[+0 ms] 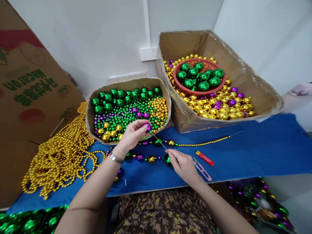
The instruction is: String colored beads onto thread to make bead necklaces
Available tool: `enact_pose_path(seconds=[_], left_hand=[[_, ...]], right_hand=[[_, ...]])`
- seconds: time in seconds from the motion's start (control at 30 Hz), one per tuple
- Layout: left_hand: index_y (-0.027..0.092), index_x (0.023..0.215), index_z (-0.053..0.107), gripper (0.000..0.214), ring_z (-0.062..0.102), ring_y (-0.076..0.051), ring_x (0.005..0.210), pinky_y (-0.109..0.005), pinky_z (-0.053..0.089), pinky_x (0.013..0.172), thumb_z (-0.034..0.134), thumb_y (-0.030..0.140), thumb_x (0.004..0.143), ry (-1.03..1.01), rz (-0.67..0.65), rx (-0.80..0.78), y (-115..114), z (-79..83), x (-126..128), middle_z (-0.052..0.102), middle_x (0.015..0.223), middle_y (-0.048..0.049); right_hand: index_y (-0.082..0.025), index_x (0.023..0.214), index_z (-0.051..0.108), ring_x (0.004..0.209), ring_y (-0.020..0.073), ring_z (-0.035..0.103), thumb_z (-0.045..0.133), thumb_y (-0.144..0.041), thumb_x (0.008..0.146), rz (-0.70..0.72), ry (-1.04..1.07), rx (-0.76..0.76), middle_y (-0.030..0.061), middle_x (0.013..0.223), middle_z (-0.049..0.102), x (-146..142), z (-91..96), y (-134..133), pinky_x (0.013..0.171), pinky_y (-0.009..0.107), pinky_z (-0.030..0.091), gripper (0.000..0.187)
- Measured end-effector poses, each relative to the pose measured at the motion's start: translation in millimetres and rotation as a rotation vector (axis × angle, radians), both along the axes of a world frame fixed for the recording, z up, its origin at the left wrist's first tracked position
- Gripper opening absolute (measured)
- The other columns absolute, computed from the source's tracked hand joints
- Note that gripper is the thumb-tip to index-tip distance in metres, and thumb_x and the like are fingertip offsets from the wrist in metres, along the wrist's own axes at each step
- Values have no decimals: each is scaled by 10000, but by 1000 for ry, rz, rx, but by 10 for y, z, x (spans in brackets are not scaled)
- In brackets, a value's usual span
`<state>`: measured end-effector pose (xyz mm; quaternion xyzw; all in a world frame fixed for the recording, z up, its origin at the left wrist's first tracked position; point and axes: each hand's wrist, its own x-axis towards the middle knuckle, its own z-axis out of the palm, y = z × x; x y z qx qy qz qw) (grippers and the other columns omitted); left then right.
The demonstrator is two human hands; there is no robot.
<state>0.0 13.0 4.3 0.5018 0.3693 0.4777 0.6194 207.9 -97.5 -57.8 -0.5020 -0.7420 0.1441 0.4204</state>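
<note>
Pinched in my left hand [134,133] is a shiny purple bead [147,127], held over the near rim of the smaller bead box. My right hand [182,164] grips a thin needle-like rod [159,140] whose far tip meets the purple bead; whether it has entered the hole I cannot tell. Below both hands, a strand of mixed beads [151,159] in green, purple and gold lies on the blue cloth. Part of that strand is hidden by my hands. A second row, ending in small gold beads [206,142], runs to the right behind it.
A cut-down carton [87,120] holds sorted green, purple and gold beads. The larger carton [183,124] at right holds gold beads and a red basket [179,86] of green ones. Gold bead chains [62,155] are heaped at left. Thread snips [203,170] and a red-yellow lighter [204,158] lie right.
</note>
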Motion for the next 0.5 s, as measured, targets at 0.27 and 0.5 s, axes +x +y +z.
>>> enact_pose_path(seconds=[0.27,0.5], left_hand=[[196,1232,548,626,621,-161,903,-264,529,748,817,263,671,208,-18,210,-139,-84,118,661,1017,-62],[196,1325,438,725,636,-171,902,-296,527,774,788,324,703,242,-93,222,-187,-135,188,653,1080,-94]], right_hand=[[-195,1048,648,848,168,726,424,-200,967,0,-13,5,46,971,755,-22,-47,3,767,252,552,238],[-197,1023,644,848,169,723,411,-207,972,4,17,-26,45,962,754,-11,-2,-9,762,248,542,239]])
